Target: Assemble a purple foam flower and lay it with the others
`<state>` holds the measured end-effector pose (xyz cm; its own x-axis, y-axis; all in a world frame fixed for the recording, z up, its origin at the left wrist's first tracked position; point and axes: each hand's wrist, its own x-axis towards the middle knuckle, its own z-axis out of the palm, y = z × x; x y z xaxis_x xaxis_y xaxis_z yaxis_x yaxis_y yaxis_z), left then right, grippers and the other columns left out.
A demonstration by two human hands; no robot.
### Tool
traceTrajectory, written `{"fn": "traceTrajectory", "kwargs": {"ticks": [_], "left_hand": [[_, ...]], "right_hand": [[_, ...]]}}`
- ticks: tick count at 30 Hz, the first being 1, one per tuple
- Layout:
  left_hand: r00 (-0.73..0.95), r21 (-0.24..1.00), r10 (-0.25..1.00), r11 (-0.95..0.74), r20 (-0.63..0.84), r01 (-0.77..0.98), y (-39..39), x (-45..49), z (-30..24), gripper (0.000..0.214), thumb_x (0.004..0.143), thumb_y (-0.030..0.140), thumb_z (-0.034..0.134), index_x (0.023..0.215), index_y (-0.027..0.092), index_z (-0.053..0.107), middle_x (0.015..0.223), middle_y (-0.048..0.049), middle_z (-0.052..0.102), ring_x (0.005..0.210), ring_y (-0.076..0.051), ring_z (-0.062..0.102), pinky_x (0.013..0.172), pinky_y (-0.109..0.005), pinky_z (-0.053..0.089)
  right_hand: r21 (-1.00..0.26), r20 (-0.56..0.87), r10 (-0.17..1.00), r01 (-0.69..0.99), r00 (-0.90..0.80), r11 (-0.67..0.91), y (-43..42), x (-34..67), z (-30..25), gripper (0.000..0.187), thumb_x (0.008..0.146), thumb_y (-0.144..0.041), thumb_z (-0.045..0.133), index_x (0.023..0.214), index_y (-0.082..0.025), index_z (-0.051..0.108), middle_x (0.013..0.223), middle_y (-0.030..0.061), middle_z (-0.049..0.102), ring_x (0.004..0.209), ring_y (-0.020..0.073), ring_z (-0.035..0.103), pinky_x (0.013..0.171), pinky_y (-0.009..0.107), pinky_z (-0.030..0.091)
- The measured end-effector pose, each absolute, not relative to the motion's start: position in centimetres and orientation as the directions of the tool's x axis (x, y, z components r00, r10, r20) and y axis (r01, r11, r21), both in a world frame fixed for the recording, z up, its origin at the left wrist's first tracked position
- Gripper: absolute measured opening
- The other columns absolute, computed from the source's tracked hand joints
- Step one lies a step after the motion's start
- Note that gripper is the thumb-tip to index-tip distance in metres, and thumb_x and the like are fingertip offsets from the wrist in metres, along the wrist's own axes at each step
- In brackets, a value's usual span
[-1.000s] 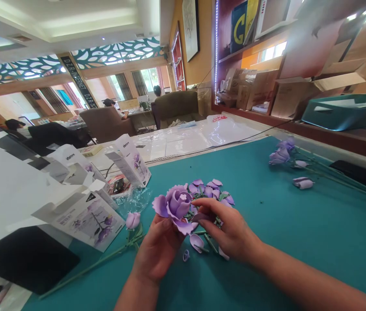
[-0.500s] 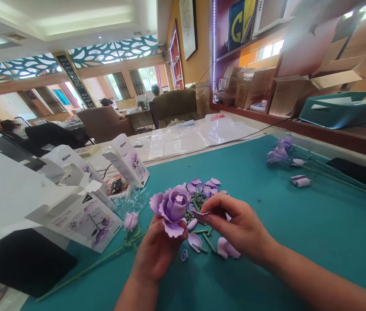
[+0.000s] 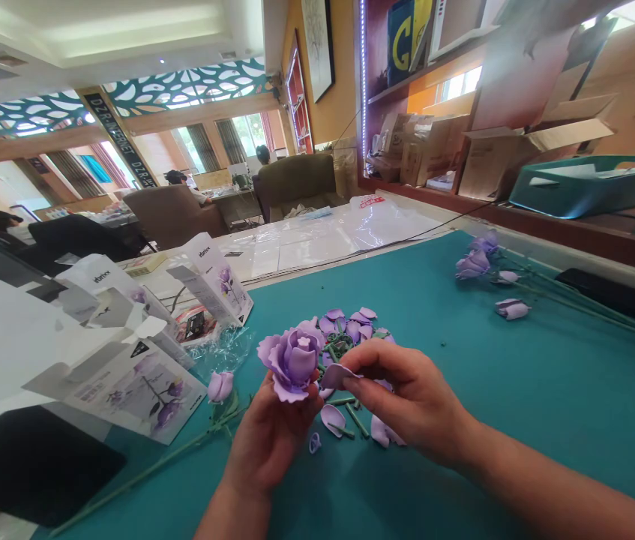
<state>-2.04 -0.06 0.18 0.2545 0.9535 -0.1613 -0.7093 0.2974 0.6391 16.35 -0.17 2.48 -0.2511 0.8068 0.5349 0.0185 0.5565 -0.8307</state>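
Note:
My left hand [image 3: 270,439] is closed round the base of a purple toy rose [image 3: 290,358], held upright above the teal mat [image 3: 519,390]. My right hand [image 3: 407,397] pinches a loose purple petal [image 3: 338,375] right beside the rose's lower right edge. Under both hands lies a pile of loose purple petals and short green stem pieces [image 3: 351,330]. Two more petals [image 3: 330,417] lie on the mat between my hands.
A budded green stem [image 3: 205,420] lies left of my left hand. Open white product boxes [image 3: 126,375] and a clear plastic bag stand at the left. Finished purple flowers on long stems [image 3: 497,285] lie far right. People sit at desks in the background.
My right hand lifted a loose petal from the pile and brought it to the rose's side. My left hand drew the rose slightly down and nearer.

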Motion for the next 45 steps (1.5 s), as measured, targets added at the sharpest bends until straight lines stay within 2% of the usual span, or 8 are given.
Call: {"fn": "traceTrajectory", "kwargs": {"ticks": [4,7,10,15,30,35,45], "left_hand": [[0.246,0.649,0.951,0.306,-0.185,-0.697,-0.1,-1.8,0.3,0.031,0.056,0.022,0.086,0.084,0.023,0.073,0.077,0.0004,0.076,0.065,-0.012,0.070,0.067,-0.023,0.058],[0.254,0.660,0.945,0.324,-0.204,-0.678,-0.1,-1.8,0.2,0.035,0.055,0.023,0.087,0.086,0.022,0.072,0.079,0.0001,0.076,0.065,-0.013,0.069,0.066,-0.025,0.058],[0.248,0.678,0.946,0.324,-0.210,-0.661,-0.2,-1.6,0.1,0.032,0.057,0.026,0.085,0.086,0.022,0.071,0.077,0.0007,0.074,0.067,-0.014,0.068,0.062,-0.025,0.057],[0.227,0.669,0.952,0.307,-0.206,-0.677,-0.1,-1.2,0.3,0.037,0.056,0.020,0.085,0.089,0.022,0.069,0.078,0.0018,0.072,0.064,-0.012,0.064,0.058,-0.023,0.054],[0.250,0.686,0.945,0.325,-0.211,-0.651,-0.3,-0.9,0.2,0.030,0.064,0.018,0.078,0.092,0.019,0.067,0.079,0.0008,0.072,0.067,-0.013,0.066,0.061,-0.023,0.053],[0.247,0.697,0.946,0.321,-0.209,-0.642,-0.3,-1.1,0.1,0.034,0.065,0.018,0.079,0.097,0.019,0.067,0.079,0.0011,0.073,0.069,-0.012,0.067,0.063,-0.023,0.054],[0.212,0.697,0.945,0.328,-0.250,-0.638,-0.3,-1.0,0.1,0.029,0.062,0.014,0.080,0.088,0.019,0.067,0.077,0.0006,0.073,0.070,-0.013,0.069,0.072,-0.025,0.056]], "right_hand": [[-0.761,0.622,0.744,0.037,-0.243,0.648,0.0,16.4,2.6,0.007,0.086,-0.016,0.058,0.085,-0.020,0.064,0.082,0.0038,0.065,0.076,0.0149,0.061,0.067,0.027,0.051],[-0.730,0.659,0.731,0.086,-0.179,0.678,0.2,16.4,2.4,0.005,0.085,-0.020,0.061,0.083,-0.021,0.065,0.078,0.0025,0.058,0.074,0.0148,0.056,0.063,0.026,0.049],[-0.734,0.650,0.742,0.116,-0.162,0.669,0.3,16.4,2.2,0.006,0.085,-0.019,0.061,0.082,-0.022,0.065,0.072,0.0005,0.056,0.068,0.0134,0.054,0.059,0.024,0.046],[-0.736,0.640,0.743,0.124,-0.196,0.666,0.4,16.3,1.9,0.006,0.086,-0.019,0.060,0.083,-0.021,0.065,0.075,0.0009,0.059,0.069,0.0132,0.056,0.061,0.024,0.046],[-0.753,0.609,0.770,0.167,-0.189,0.637,0.5,16.2,1.7,0.008,0.087,-0.021,0.059,0.081,-0.021,0.064,0.074,0.0014,0.059,0.070,0.0144,0.055,0.062,0.027,0.045],[-0.753,0.602,0.774,0.182,-0.197,0.633,0.6,16.2,1.7,0.008,0.087,-0.020,0.059,0.080,-0.021,0.064,0.073,0.0008,0.058,0.069,0.0135,0.054,0.060,0.025,0.043],[-0.749,0.586,0.782,0.225,-0.211,0.623,0.8,16.4,1.8,0.011,0.087,-0.019,0.058,0.078,-0.020,0.064,0.072,0.0005,0.056,0.067,0.0126,0.053,0.059,0.023,0.043]]}}
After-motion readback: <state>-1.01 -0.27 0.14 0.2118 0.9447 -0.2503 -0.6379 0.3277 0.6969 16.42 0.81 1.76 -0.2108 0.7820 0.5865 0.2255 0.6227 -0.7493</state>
